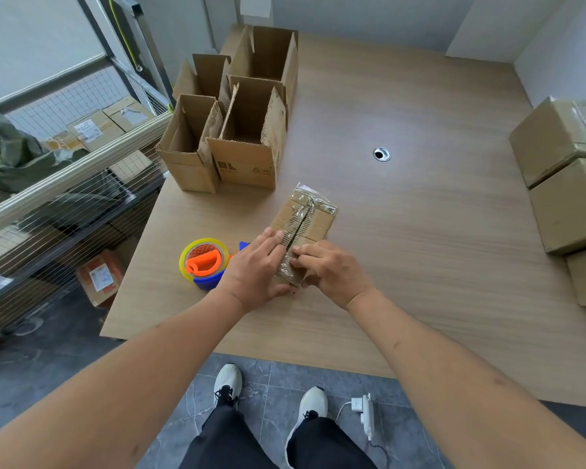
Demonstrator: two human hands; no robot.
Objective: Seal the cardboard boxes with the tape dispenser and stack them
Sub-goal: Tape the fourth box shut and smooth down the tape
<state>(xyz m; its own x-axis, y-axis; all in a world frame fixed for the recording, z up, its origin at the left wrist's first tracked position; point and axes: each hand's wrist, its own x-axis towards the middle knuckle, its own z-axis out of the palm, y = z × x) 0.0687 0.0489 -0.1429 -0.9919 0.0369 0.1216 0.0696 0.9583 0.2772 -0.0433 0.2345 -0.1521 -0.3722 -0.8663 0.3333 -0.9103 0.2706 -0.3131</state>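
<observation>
Small cardboard box [303,228] lies on wooden table [420,265], near front edge. Left hand [254,269] flat, pressing box. Right hand [329,269] pinching clear tape [286,265] at near end. Tape dispenser [205,262] just beside left hand. Flap gap shows; crooked or wrinkled tape might leave box open.

I count four open cardboard boxes [229,130] standing at the far left of my table, one small closed box [305,220] under my two hands, and three sealed boxes [565,170] at the right edge. One tape dispenser [205,264] lies by my left hand [254,270].
</observation>
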